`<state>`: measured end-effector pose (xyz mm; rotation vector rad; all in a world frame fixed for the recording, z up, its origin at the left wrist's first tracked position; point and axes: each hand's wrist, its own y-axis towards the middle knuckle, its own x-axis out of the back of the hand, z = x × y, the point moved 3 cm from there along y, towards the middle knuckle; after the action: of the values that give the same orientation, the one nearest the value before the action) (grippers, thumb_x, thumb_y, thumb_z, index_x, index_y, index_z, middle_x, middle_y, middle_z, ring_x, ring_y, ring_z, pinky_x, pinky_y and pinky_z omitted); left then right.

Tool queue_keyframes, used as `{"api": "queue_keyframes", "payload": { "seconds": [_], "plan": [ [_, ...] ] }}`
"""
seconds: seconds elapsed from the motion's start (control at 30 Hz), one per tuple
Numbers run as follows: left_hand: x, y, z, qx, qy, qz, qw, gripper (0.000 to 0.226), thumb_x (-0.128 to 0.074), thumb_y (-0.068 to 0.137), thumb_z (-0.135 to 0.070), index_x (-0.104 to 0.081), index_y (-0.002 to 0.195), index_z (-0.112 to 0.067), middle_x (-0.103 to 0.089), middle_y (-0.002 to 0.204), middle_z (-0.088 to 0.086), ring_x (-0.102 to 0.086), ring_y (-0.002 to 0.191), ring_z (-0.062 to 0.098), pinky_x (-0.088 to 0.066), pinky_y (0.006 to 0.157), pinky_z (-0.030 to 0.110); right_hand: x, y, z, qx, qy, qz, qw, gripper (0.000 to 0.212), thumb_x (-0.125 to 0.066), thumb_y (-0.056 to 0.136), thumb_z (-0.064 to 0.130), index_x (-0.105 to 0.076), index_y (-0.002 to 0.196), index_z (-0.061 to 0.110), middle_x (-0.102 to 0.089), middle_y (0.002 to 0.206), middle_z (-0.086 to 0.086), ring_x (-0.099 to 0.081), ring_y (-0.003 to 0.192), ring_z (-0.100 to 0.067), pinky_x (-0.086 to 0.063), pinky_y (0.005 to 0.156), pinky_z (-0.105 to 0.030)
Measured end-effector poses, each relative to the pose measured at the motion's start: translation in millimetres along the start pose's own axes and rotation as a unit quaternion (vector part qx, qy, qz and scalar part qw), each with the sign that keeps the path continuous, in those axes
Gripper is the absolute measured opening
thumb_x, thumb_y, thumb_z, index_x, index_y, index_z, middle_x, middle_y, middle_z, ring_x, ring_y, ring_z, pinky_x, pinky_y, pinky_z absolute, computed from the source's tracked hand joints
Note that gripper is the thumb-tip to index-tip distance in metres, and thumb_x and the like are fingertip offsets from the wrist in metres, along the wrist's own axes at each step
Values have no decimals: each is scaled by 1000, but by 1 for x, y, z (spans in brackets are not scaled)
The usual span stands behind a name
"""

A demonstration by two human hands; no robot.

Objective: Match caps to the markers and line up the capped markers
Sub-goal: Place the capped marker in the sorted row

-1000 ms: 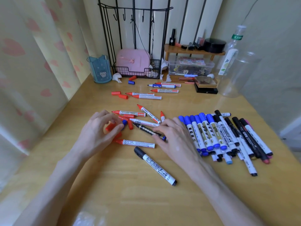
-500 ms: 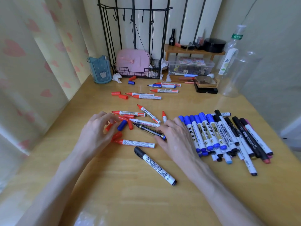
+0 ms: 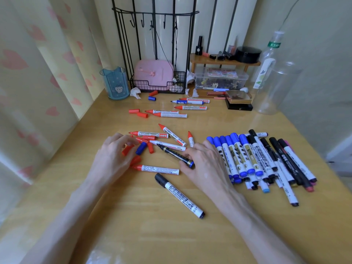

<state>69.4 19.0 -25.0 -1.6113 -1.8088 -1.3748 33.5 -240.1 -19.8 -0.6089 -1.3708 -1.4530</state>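
Pinching black marker [image 3: 172, 154] by tail with right hand [image 3: 204, 164]; curling left hand [image 3: 112, 157] over red cap [image 3: 126, 151], hold unclear, blue cap [image 3: 141, 148] just beside.

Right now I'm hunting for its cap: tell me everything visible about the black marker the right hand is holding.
The black marker has a plastic-looking black barrel with gold lettering, a blue band at its rear and an uncapped dark tip. It lies diagonally on the wooden table, tip pointing away and left beside a white marker. The right hand pinches its rear end with its fingers.
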Motion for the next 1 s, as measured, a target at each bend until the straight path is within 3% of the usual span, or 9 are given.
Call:
{"api": "queue_keyframes", "payload": {
  "seconds": [0.3, 0.5, 0.67, 0.87, 1.0],
  "plan": [
    [-11, 10, -1, 38, 14, 6, 999, 13, -74, 92, -40, -76, 97, -28, -62, 97, -7, -55, 95, 20, -49, 75, 39, -3, 0, -1, 3, 1, 13, 1000, 23, -75, 86, 39, -78, 100, 20, -69, 85, 4, -53, 87, -22, -51, 77, -40],
    [-24, 18, -13, 68, 114, 15, 991, 26, -82, 84, -36, -73, 104, -22, -64, 94, 1, -57, 99, 30, -48, 68, 37, 0, -1, -2, -6, 24, -5, 1000, 22, -76, 86, 41, -78, 96, 22, -66, 80, 6, -52, 86, -21, -50, 74, -37],
    [-23, 19, -7, 85, 125, 9, 988, 25, -80, 85, -39, -74, 100, -20, -64, 92, 2, -57, 96, 30, -52, 67, 39, 2, 5, -4, -7, 13, -18, 1000, 22, -74, 88, 40, -78, 98, 21, -65, 81, 5, -53, 86, -21, -48, 73, -35],
    [-20, 21, -12, 80, 105, -1, 991, 22, -76, 89, -43, -74, 99, -24, -64, 90, 1, -58, 95, 29, -47, 67, 36, 12, 44, -12, -23, 57, 52, 997, 30, -68, 95, 43, -72, 119, 25, -66, 104, 3, -55, 103, -18, -46, 94, -36],
    [-17, 32, -14, 81, 81, 3, 993, 20, -75, 90, -45, -73, 96, -26, -64, 90, -2, -60, 95, 27, -48, 68, 37, 12, 93, -29, -62, 90, 79, 991, 36, -72, 94, 41, -69, 126, 26, -66, 120, 3, -60, 114, -16, -49, 98, -35]
  ]
}}
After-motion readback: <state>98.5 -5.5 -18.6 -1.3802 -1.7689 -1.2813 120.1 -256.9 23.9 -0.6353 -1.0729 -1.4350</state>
